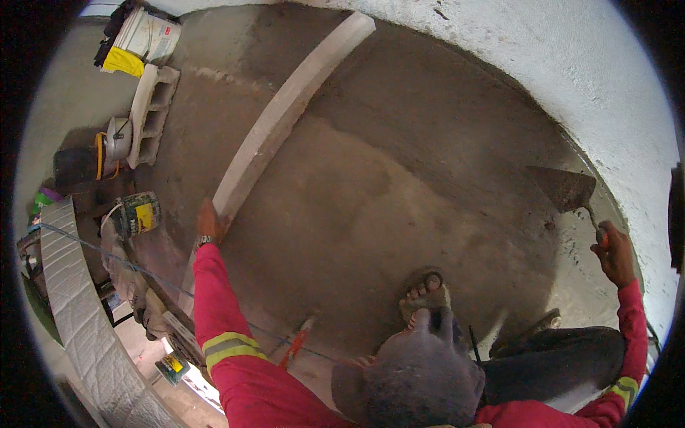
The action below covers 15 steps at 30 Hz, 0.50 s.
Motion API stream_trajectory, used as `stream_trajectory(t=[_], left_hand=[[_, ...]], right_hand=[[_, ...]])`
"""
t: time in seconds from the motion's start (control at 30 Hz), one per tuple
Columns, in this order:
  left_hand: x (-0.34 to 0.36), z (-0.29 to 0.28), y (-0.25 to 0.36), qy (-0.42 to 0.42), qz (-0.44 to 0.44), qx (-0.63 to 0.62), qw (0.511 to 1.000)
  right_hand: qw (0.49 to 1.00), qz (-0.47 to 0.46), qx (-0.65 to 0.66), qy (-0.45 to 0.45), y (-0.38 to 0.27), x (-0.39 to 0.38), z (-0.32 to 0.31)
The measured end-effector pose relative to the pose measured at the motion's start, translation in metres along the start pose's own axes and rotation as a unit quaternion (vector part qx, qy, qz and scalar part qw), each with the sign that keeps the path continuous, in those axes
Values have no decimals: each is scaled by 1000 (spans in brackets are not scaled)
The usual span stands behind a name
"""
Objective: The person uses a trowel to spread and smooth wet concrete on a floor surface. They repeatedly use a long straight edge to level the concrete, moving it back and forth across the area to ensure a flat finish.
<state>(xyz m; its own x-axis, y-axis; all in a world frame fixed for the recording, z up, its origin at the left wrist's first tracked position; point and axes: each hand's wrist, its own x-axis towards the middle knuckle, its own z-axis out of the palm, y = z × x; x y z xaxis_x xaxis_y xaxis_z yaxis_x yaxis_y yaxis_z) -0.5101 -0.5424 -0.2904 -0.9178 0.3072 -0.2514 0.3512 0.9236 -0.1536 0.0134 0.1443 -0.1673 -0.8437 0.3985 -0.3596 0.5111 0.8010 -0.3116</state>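
Note:
My left hand [208, 224] grips a long pale straight board [271, 128], which lies diagonally across the grey cement floor [371, 185] toward the top. At the right, my right hand [612, 253] is closed on the handle of a trowel [560, 187], whose blade rests on the cement beside the curved edge at the white wall [571, 64]. A smoother, wetter patch of cement lies below the blade. My bare foot [424, 292] and dark trousered leg are at the lower middle. A red-handled tool [296, 344] lies on the floor right of my left forearm.
Along the left are a white bucket [148, 37] with yellow cloth, a concrete block [151, 114], a metal pot [118, 139], a small labelled bucket [140, 212], rumpled sacking [132, 278], a blue cord and a grey ledge [85, 299] beside an opening with another container [171, 367].

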Motion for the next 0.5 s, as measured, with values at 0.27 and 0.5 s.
stream_trajectory(t=[0.27, 0.5], left_hand=[[-33, 1, 17, -11, -14, 15, 1000], [-59, 19, 16, 21, 27, 15, 999]], right_hand=[[1000, 0, -11, -7, 6, -4, -3], [999, 20, -19, -33, 12, -6, -6]])
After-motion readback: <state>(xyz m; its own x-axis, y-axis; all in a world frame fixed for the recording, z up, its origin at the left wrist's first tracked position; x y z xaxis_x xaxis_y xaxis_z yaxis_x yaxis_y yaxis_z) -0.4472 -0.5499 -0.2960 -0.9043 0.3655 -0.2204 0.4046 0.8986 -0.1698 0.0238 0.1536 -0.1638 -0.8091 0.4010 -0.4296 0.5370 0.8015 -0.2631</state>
